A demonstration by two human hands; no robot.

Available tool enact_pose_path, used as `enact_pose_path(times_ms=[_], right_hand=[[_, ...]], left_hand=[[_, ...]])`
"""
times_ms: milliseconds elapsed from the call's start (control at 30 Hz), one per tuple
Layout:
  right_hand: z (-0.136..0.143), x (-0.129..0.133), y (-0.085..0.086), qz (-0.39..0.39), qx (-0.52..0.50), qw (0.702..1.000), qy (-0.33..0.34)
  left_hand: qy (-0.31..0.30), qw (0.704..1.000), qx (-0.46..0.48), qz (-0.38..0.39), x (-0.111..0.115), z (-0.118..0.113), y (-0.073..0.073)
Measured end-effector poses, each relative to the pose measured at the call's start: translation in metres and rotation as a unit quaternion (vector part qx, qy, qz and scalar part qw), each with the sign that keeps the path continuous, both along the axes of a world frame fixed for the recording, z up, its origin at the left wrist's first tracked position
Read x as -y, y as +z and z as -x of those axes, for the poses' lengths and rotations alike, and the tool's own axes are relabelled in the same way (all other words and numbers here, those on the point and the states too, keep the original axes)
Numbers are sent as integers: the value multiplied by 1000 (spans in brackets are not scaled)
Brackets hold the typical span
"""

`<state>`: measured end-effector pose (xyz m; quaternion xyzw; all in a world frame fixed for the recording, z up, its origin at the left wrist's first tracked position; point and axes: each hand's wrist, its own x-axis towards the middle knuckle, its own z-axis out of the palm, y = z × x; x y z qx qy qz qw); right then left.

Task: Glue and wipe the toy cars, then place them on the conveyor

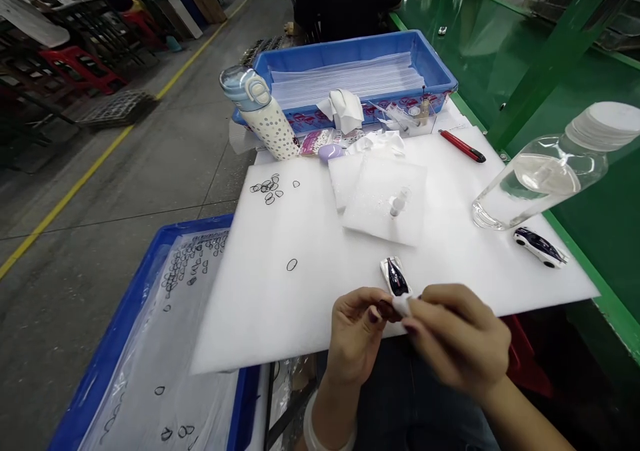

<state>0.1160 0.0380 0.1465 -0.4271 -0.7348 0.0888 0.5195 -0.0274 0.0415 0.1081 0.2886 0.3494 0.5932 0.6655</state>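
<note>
My left hand (356, 334) pinches a small dark, glossy piece (387, 309) near the front edge of the white foam sheet (300, 317). Its exact kind is too small to make out. In the fingers of my right hand (457, 337), slightly blurred, is a bit of white tissue (401, 304) pressed against that piece. Just beyond my fingertips sits a small white and dark toy car (396, 276). A second toy car (540, 247) stands at the right. Thin black rings (270, 185) lie in a loose group at the far left, and a single ring (292, 264) lies nearer.
A clear bottle of liquid (533, 177) stands at right, by a red pen-like cutter (463, 146). Foam pads (373, 217) bear a little vial (399, 202). Behind are a dotted flask (270, 127) and a blue bin (320, 54). Another blue tray (150, 264) holds rings at left.
</note>
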Motion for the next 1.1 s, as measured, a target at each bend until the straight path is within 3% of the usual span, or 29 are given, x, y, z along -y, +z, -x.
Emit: enact_pose_path(times_ms=[100,200,267,333,400,500,567,633,767,967,1100], right_hand=[[4,4,2,-59,91,994,6],[-10,6,3,-45,142,989,26],[-24,5,0,-20,155,988,-3],[-36,1,-5,18,135,990,-41],[-42,-5,-11,61,93,993,-49],[-40,-12,-20,119,45,992,-20],[-35,-15,-23,144,33,989,-3],[-31,-17,-25,162,33,986,2],[-30,-20,-26,222,74,972,18],[-33,-23,-26,264,87,960,32],[-33,-24,-25,274,95,957,35]], left_hand=[[3,1000,4,17,3,-2,0],[12,1000,-6,-13,5,0,1],[12,997,-62,-45,7,4,1],[31,976,-195,-88,8,10,1],[81,910,-374,-157,7,13,0],[142,772,-559,-269,4,11,-1],[142,723,-601,-310,2,6,-1],[137,703,-617,-327,1,-1,-2],[140,694,-629,-321,2,-8,-4],[97,759,-603,-228,1,0,-2],[79,772,-599,-197,0,3,-1]])
